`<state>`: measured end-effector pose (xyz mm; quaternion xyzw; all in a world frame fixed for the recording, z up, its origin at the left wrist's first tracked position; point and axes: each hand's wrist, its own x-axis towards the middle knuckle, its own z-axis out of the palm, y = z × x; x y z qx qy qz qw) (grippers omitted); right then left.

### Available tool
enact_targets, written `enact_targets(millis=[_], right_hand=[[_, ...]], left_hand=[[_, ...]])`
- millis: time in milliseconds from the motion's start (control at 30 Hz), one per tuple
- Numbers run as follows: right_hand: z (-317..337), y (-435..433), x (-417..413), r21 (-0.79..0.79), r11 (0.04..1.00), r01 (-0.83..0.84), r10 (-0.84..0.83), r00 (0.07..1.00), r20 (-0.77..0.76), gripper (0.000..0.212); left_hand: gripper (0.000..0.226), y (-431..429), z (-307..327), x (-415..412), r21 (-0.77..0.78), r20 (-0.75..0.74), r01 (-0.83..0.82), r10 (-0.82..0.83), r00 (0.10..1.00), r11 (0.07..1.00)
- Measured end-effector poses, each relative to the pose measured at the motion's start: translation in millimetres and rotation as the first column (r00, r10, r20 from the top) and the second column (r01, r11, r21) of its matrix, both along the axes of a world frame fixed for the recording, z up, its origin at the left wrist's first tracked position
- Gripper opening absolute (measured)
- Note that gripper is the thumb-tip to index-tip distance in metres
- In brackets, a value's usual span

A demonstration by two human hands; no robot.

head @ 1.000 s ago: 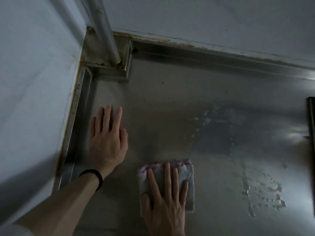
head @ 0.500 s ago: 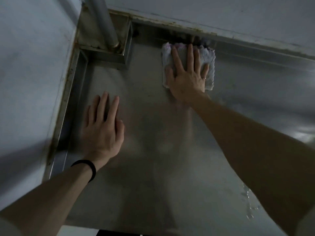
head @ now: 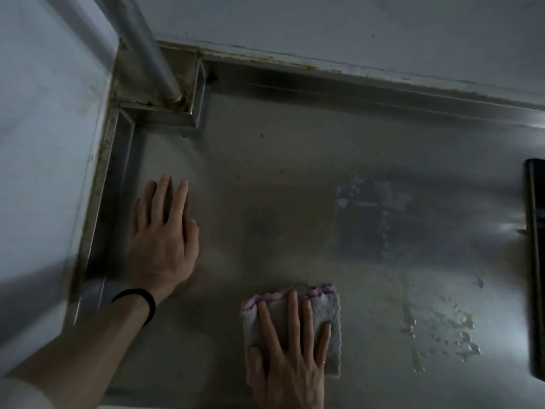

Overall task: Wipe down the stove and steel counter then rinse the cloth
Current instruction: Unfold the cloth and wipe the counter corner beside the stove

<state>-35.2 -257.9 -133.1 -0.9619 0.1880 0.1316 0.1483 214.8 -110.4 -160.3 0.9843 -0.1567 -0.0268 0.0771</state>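
At the far left a pale wall (head: pixel 44 149) runs down to the bench (head: pixel 280 178), with a grimy, rust-stained seam where the two meet. In the back left corner a grey pipe (head: pixel 141 45) comes down into a boxed steel recess (head: pixel 165 113) set into the raised rim.

The left hand (head: pixel 163 234) lies palm down on the bare steel near the left rim, fingers straight and close together, holding nothing. A black band (head: pixel 138 305) circles its wrist.

Right of it and nearer the front edge is the cloth (head: pixel 331 308), a folded greyish pad with a pink-purple scalloped edge on its far side, lying flat on the bench. The right hand (head: pixel 290 358) presses on top of it, fingers straight and spread, with the thumb off the cloth's left edge; it pins the cloth rather than gripping it. The two hands are apart.

Further right the steel shows a dull smeared patch (head: pixel 371 202) and, nearer the front, a scatter of water drops (head: pixel 442 332).

At the right border stands a dark, upright-edged thing (head: pixel 535 261); it is cut off by the frame and too dim to identify, perhaps the side of the stove.

Along the back, a second pale wall (head: pixel 324 22) meets the bench at a stained rim.
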Motion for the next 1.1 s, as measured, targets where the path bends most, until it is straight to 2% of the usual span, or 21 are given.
enact_targets(millis=[133,267,400,533,733,867,1000,1100], right_hand=[[-6.8,-42.5,57.7,0.018,0.996,-0.084,0.082,0.993,0.086,0.078],[-13.8,-117.0,167.2,0.000,1.000,-0.006,0.006,0.986,0.164,0.069],[-22.5,-191.5,266.2,0.009,1.000,-0.026,0.025,0.995,0.098,0.066],[-22.9,-214.3,303.3,-0.001,1.000,0.013,-0.013,0.997,0.076,0.067],[-12.4,-179.3,252.0,-0.001,0.999,0.035,-0.034,0.991,0.129,0.064],[-4.6,-126.3,147.1,-0.009,0.998,0.063,-0.060,0.984,0.166,0.068],[-9.8,-60.1,21.7,0.016,0.994,0.108,-0.109,0.989,0.099,0.074],[-10.4,-31.1,-26.9,0.003,0.992,0.125,-0.125,0.992,0.029,0.078]], left_hand=[[0.068,-0.4,-1.0,0.3,-0.001,-0.011,-0.006,0.006,1.000,1.000],[0.067,-2.3,0.8,1.8,-0.022,-0.022,-0.024,0.024,0.999,0.999],[0.068,-2.4,2.8,-0.4,0.004,-0.005,-0.035,0.035,0.999,0.999],[0.067,-0.9,1.1,2.0,0.000,0.005,-0.037,0.037,0.999,0.999],[0.067,-2.5,2.3,2.3,-0.017,-0.005,-0.015,0.014,1.000,1.000],[0.067,-3.0,6.4,2.4,-0.039,-0.040,-0.010,0.008,0.999,0.999],[0.068,-3.0,12.8,0.0,-0.030,-0.046,0.001,-0.003,0.999,1.000],[0.068,-6.7,17.6,-1.2,-0.040,-0.058,0.009,-0.011,0.998,0.999]])
